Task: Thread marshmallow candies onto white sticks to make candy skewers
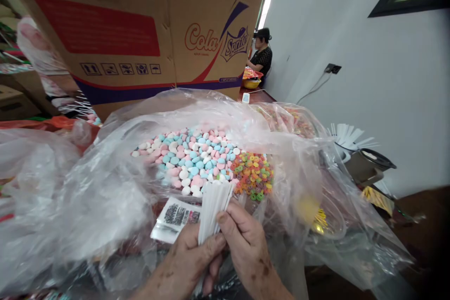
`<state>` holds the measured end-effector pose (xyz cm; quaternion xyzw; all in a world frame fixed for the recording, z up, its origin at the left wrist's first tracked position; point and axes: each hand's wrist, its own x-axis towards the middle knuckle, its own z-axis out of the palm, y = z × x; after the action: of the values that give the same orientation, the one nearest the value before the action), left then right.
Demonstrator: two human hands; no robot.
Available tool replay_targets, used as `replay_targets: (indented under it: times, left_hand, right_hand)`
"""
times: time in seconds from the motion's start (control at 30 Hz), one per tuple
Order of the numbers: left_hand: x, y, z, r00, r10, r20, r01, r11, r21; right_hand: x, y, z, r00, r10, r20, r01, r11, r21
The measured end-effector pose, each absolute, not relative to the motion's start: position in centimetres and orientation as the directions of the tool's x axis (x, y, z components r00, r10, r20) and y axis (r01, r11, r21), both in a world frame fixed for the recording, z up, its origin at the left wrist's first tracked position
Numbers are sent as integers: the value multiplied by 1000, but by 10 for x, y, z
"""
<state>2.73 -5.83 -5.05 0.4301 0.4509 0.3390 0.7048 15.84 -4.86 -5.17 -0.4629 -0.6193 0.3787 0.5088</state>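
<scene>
A bundle of thin white sticks (215, 204) stands upright between my two hands, its tops fanned slightly. My left hand (193, 255) is wrapped round its lower part. With thumb and fingers closed, my right hand (248, 241) pinches the bundle's right side. Printed white packets (176, 218) lie just left of the bundle. Beyond it, pink, blue and white candies (193, 157) are heaped in a clear plastic bag (165, 103). Small multicoloured ring candies (253, 173) touch that heap on its right. My palms hide the lower ends of the sticks.
A large brown carton (123, 23) rises behind the bags. At right are a dark container (369, 164), more white strips (348, 136) and gold twist ties (319, 222) in plastic. One person (262, 56) sits at the back; another person (44, 61) is at left.
</scene>
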Motion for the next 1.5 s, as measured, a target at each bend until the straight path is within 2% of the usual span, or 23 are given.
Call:
replay_targets:
  times: [0.17,0.27,0.37,0.43,0.53,0.63,0.73,0.8,1.03,1.2,1.37,1.5]
  left_hand:
    - [34,-62,-59,267,902,-340,-193,395,898]
    - [31,-58,-59,173,920,-353,-275,389,879]
    - [17,-50,-52,42,946,-321,-318,317,893]
    - [6,-44,-48,-12,958,-287,-324,267,907]
    - [-5,-37,-50,-48,955,-292,-366,256,895]
    - [-5,-36,-62,-50,938,-342,-393,296,870]
    - [-1,-37,-74,-24,924,-382,-376,345,860]
    - [0,-37,-79,-15,929,-370,-350,342,872]
    - [-1,-31,-83,11,931,-364,-275,353,894]
    - [-4,-28,-78,-3,919,-395,-207,385,899]
    - [2,-28,-73,74,917,-391,-216,398,892]
    - [9,-31,-68,145,910,-390,-263,415,871]
  right_hand:
    - [160,-45,-55,-78,958,276,222,286,-932]
    - [170,-37,-51,-85,947,309,319,320,-892]
    - [191,-16,-45,-7,955,297,481,263,-836]
    - [206,2,-43,-16,953,301,615,247,-749]
    - [216,26,-44,-203,940,276,772,327,-545]
    - [210,37,-53,-370,912,177,852,409,-327]
    - [202,37,-66,-381,919,102,909,393,-140]
    - [201,35,-74,-358,931,66,929,363,-74]
    - [207,26,-85,-342,940,7,938,342,-55]
    - [206,27,-74,-351,928,-129,936,349,-38]
    - [209,29,-70,-443,893,-86,895,435,-97]
    - [213,29,-65,-432,898,-85,895,414,-167]
